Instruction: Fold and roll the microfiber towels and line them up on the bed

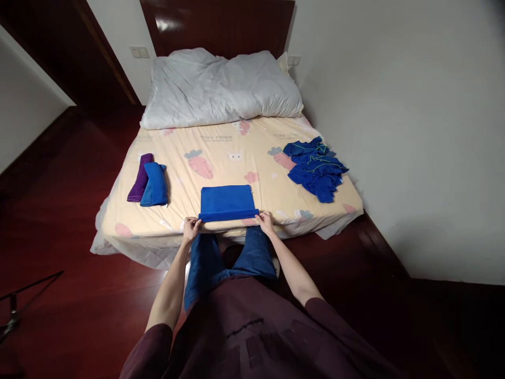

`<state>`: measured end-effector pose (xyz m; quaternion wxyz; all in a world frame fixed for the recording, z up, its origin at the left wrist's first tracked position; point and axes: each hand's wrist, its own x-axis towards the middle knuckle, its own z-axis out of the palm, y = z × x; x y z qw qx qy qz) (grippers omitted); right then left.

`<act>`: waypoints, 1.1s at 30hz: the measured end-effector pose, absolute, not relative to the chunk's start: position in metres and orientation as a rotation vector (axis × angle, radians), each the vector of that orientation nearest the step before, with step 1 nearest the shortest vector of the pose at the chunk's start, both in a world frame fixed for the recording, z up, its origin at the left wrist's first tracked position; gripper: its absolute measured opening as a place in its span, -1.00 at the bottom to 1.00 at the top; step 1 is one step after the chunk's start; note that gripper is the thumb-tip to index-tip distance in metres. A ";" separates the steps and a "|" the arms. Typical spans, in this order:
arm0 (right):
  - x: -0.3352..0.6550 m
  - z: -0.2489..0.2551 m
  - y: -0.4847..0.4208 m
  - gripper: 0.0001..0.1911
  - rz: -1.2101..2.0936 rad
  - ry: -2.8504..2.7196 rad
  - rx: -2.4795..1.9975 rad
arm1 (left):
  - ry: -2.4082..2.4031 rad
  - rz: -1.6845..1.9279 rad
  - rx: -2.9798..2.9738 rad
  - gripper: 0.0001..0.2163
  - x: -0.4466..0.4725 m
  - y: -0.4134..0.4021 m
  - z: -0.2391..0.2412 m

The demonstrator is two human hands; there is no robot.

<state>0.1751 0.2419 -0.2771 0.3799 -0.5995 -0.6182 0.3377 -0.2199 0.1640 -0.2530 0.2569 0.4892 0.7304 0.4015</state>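
Note:
A blue towel (226, 199) lies flat near the front edge of the bed, its near edge turned up in a narrow fold. At the fold's left end, my left hand (191, 228) pinches the corner between thumb and fingers. My right hand (265, 222) grips the opposite corner in the same way. Left of it, a folded blue towel (155, 184) rests partly over a folded purple towel (141, 179). To the right lies a crumpled heap of blue cloths (316, 167) with some green edging.
The bed (179, 205) has a cream sheet printed with carrots and rabbits. A rumpled white quilt (224, 87) lies across its head, before a dark wooden headboard (221, 23). A white wall (426, 131) stands to the right. A black stand (13, 310) is on the floor at lower left.

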 end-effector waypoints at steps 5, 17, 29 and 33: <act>0.171 -0.275 0.243 -0.48 0.830 -1.558 -1.551 | 2.011 1.068 1.344 -0.77 -0.218 0.168 -0.254; 0.165 -0.268 0.249 -0.62 0.754 -1.570 -1.692 | 2.074 0.945 1.393 -0.71 -0.217 0.175 -0.255; 0.151 -0.254 0.259 -0.66 0.705 -1.530 -1.939 | 2.176 0.851 1.362 -0.68 -0.208 0.186 -0.246; 0.153 -0.242 0.256 -0.74 0.658 -1.523 -1.942 | 2.251 0.873 1.375 -0.69 -0.207 0.180 -0.237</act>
